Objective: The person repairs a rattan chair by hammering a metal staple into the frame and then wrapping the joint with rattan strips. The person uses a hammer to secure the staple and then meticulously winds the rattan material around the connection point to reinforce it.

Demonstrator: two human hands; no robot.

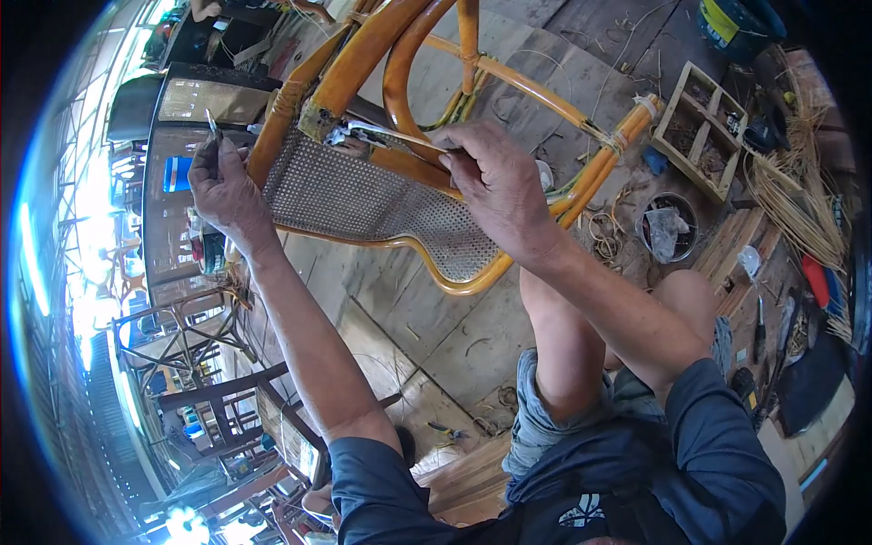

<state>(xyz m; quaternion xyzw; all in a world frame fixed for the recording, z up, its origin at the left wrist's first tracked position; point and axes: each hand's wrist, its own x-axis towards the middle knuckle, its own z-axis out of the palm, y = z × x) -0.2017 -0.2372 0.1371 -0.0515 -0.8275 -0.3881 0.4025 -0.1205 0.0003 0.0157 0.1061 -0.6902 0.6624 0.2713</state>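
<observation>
A rattan chair frame [518,82], varnished orange-brown, lies tilted in front of me with a woven cane panel [363,195]. My right hand [500,186] pinches a thin pale rattan strip [400,136]. That strip runs left to a squared joint [320,120] on the frame, where white, shiny material sticks out. Left of the frame, my left hand [227,186] is raised and closed around a slim tool with a pointed, light tip [212,120]; most of it is hidden by the fingers.
On the right floor are a divided wooden box [704,136], a round tin with a plastic bag [668,225], a bundle of rattan strips [799,195] and a screwdriver [760,331]. A dark bucket [740,32] stands far right; other chair frames [186,341] stand at left.
</observation>
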